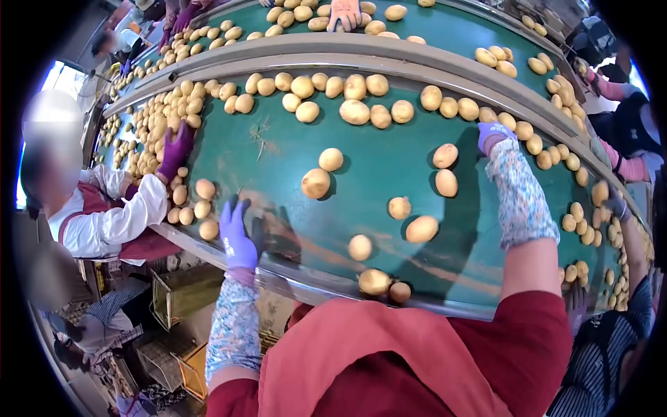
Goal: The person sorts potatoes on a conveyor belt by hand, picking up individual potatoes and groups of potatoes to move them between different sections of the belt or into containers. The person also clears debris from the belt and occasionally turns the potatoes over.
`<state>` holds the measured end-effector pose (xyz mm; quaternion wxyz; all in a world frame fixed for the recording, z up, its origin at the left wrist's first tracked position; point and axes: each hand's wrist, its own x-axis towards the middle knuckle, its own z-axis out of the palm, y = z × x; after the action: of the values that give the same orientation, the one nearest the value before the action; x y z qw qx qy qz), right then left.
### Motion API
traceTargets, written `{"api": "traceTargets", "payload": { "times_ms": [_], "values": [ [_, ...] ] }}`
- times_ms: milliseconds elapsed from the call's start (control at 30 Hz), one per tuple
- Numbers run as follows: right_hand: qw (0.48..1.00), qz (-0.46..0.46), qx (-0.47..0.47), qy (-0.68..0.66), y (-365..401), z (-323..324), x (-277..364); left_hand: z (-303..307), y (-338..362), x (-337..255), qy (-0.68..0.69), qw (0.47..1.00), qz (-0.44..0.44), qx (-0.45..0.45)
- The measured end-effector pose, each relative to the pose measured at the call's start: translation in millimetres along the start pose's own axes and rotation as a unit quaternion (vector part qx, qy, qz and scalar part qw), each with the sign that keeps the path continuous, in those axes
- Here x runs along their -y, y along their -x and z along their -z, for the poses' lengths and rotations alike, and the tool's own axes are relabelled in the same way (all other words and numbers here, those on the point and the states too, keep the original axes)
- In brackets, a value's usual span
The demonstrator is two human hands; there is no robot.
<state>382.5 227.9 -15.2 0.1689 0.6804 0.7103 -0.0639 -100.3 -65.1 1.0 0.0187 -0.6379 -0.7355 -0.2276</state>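
Observation:
My left hand, in a purple glove, is held over the near edge of the green conveyor belt. Its fingers are spread and it holds nothing. Close to its left lies a potato. Across the belt, my right hand, gloved the same way, is beside the row of potatoes along the far rail. A potato lies just beyond its knuckles. The right fingers bend downward and are mostly hidden, so whether they grip anything does not show. Between my hands lie several loose potatoes, among them a larger one.
A metal rail divides this belt from a second one, where a co-worker's orange-gloved hand reaches in. To the left, another co-worker's purple glove touches a dense heap of potatoes. More people stand at right. Crates sit below left.

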Motion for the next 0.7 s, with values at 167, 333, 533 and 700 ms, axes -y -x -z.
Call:
{"api": "traceTargets", "payload": {
  "times_ms": [167,333,533,700],
  "values": [
    [0.995,-0.061,0.036,-0.07,-1,8,-10,14,17,-26,0.222,0.973,-0.039,0.046],
    [0.648,0.182,-0.069,-0.736,109,21,99,7,5,-64,0.796,0.481,0.331,0.162],
    [0.77,0.207,-0.092,-0.596,195,16,177,-53,0,-19,0.882,0.217,0.366,0.202],
    [0.848,0.094,-0.167,-0.494,207,-53,190,-15,1,17,0.888,0.089,0.401,0.208]
  ]
}}
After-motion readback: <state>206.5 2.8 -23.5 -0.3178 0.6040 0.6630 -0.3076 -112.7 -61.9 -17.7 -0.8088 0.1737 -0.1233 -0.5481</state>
